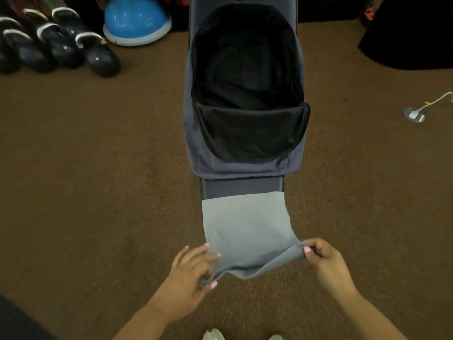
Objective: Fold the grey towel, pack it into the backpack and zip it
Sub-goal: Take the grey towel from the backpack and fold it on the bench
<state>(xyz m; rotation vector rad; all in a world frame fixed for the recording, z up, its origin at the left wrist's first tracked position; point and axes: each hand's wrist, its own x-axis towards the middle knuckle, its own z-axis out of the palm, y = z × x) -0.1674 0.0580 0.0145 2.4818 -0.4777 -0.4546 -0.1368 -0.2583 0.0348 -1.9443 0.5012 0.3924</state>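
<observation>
- The left hand [190,271] reaches in from the lower edge of the head view, forearm angled up and to the right; its fingers [212,285] are curled and pinch the near left corner of the soft light-grey cloth towel [245,227], thumb beneath the hem and the other fingertips lying on top.
- The right hand [327,261] comes in from the lower right, its fingers bent, thumb and forefinger pinching the near right corner of the towel.
- Between the two hands the near edge of the towel is lifted and sags in a shallow curve; its far part lies flat on the narrow dark padded bench [241,186], with the far edge straight across it.
- The blue-grey fabric backpack [203,158] with black lining lies on the bench just beyond the towel, apart from it by a bare strip of padding; its main compartment gapes wide, the flap folded towards the viewer.
- Brown carpet [98,180] covers the floor around the bench.
- At the far left stand dark shoes with pale trim [61,42] and a blue plastic dome on a pale base [136,20].
- At the right a white cable runs to a small round floor plate [414,114].
</observation>
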